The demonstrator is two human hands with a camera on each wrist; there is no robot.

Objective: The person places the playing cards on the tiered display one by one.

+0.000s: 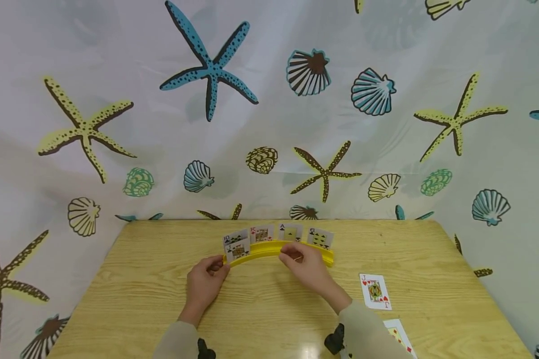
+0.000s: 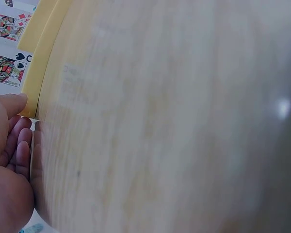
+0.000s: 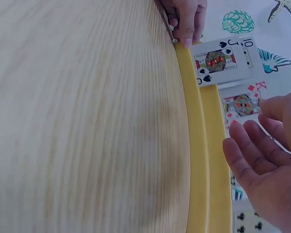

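Observation:
A curved yellow card holder [image 1: 260, 248] stands on the table. Its back groove carries a ten [image 1: 233, 238], a king of diamonds [image 1: 262, 233], an ace [image 1: 290, 232] and a six of clubs [image 1: 320, 238]. In front of the ten stands a jack of spades [image 1: 238, 250], seen close up in the right wrist view. My left hand [image 1: 205, 283] pinches the holder's left end, thumb on its front edge. Over the holder's right half hovers my right hand [image 1: 310, 267]; in the right wrist view its fingers are loosely bent, with no card visible in them.
On the table to the right lie a jack of hearts [image 1: 375, 291], face up, and a card with diamonds [image 1: 400, 335], partly hidden by my right sleeve. A curtain with starfish and shells [image 1: 269, 124] hangs behind the wooden table [image 1: 152, 269].

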